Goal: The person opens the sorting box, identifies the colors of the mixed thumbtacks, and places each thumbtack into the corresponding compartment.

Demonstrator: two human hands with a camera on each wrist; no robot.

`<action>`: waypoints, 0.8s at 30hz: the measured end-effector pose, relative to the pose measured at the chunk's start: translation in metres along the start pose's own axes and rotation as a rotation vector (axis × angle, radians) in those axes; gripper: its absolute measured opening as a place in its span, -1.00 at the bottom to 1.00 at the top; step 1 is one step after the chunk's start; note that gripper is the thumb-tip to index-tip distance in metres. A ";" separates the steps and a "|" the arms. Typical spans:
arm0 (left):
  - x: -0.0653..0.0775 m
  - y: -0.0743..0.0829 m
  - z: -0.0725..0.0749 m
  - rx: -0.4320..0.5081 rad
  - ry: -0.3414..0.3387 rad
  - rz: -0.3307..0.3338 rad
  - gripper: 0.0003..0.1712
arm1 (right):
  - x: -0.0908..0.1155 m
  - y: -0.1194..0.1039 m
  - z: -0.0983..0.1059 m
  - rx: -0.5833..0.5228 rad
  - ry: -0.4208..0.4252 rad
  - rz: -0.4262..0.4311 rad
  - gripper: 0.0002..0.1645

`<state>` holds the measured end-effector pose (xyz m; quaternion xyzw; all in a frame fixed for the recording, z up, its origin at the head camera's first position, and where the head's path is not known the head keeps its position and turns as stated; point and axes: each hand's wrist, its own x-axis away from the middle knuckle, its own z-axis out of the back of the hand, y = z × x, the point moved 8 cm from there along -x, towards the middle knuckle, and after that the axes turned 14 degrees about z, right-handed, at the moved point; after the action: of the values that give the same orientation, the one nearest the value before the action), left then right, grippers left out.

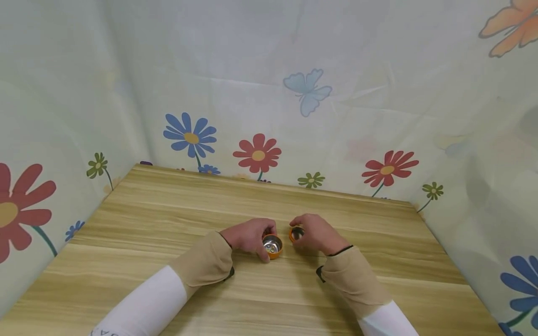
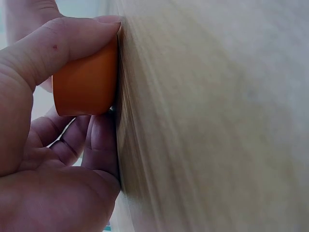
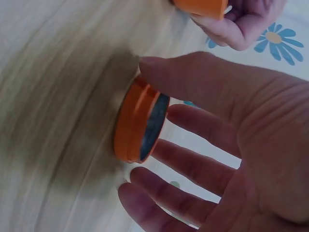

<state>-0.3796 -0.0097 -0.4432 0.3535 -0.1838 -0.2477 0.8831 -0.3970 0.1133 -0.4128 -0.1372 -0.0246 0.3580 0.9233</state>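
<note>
My left hand (image 1: 251, 235) grips a round orange cup (image 1: 273, 252) with a shiny metal inside, thumb on one side and fingers on the other. Small gold spots show at its bottom. Seen from the left wrist, the cup (image 2: 86, 89) has smooth walls and its base is right at the table. Just right of it, my right hand (image 1: 318, 234) holds a shallower orange cap (image 1: 292, 236), its hollow side up. The thumb overlaps the near rim of the cap (image 3: 129, 128) in the right wrist view, with the fingers spread along its far side.
Both things are over a wooden tabletop (image 1: 201, 207). White cloth walls (image 1: 227, 88) printed with flowers and butterflies stand behind it and at both sides. A dark band shows at each wrist, under beige cuffs (image 1: 203, 261).
</note>
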 end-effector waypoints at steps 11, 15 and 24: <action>-0.003 -0.004 -0.003 0.011 -0.006 0.008 -0.43 | -0.002 0.000 0.002 0.037 0.068 0.046 -0.57; -0.004 -0.006 -0.004 0.016 -0.012 0.014 -0.42 | 0.000 -0.001 0.003 0.034 0.079 0.057 -0.59; -0.005 -0.006 -0.003 0.017 -0.006 -0.015 -0.42 | 0.005 0.001 0.003 0.039 0.108 0.029 -0.56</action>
<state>-0.3837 -0.0092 -0.4501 0.3618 -0.1858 -0.2539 0.8776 -0.3943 0.1180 -0.4103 -0.1388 0.0341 0.3636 0.9205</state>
